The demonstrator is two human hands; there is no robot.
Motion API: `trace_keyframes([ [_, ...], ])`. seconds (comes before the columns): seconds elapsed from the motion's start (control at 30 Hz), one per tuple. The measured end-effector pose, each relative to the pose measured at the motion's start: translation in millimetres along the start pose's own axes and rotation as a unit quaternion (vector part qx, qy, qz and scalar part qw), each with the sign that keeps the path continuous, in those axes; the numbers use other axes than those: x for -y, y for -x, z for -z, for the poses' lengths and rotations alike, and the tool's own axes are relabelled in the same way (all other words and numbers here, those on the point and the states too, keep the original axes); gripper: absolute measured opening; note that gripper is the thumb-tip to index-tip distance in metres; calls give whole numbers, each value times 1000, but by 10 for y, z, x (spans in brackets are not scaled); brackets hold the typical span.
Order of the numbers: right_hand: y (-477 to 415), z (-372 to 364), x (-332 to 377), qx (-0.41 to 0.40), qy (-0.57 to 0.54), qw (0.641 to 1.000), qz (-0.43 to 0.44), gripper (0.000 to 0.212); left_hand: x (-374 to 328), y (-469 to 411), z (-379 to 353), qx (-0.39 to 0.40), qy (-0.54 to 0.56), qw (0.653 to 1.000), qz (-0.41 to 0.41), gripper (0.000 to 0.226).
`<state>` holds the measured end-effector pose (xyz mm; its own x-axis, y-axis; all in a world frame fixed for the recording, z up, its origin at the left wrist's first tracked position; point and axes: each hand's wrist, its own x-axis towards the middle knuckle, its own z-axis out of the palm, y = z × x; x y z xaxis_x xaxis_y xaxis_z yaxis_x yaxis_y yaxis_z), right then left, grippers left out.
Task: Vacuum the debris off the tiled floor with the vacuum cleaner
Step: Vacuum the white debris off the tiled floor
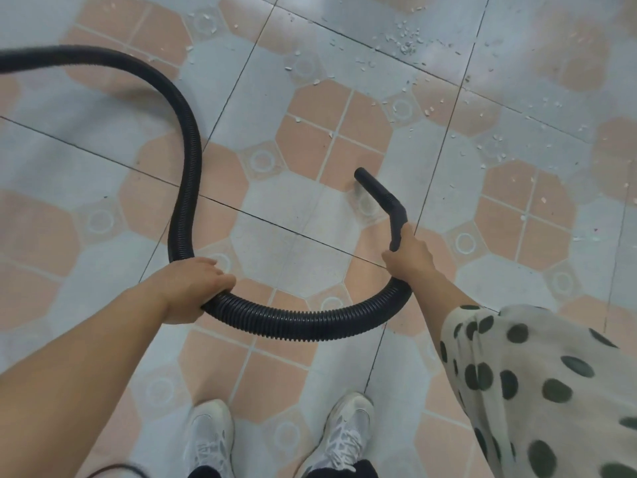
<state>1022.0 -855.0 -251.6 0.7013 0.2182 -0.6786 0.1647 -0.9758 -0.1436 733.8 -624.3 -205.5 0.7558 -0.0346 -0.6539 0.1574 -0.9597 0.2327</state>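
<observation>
A black ribbed vacuum hose point(296, 322) loops from the upper left edge down to my hands. My left hand point(193, 288) grips the hose in the middle of the frame. My right hand point(408, 258) holds the bent black nozzle handle point(382, 198), whose open tip points up and left just above the floor. Small white debris point(403, 43) lies scattered over the tiled floor point(282, 243) at the top and right, well beyond the nozzle tip. The vacuum cleaner's body is out of view.
My two white sneakers point(279, 439) stand at the bottom centre. A polka-dot sleeve point(537, 381) covers my right arm. A thin dark cord point(113, 469) curves at the bottom left. More flakes point(493, 146) lie to the right.
</observation>
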Motion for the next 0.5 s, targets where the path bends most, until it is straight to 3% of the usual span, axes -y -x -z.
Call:
trace_keyframes([
  [0.3, 6, 71, 492, 23, -6, 1000, 18, 64, 590, 123, 267, -24, -46, 999, -1, 24],
  [0.5, 14, -29, 1126, 30, -23, 999, 14, 72, 1280, 207, 549, -69, -90, 993, -9, 24],
])
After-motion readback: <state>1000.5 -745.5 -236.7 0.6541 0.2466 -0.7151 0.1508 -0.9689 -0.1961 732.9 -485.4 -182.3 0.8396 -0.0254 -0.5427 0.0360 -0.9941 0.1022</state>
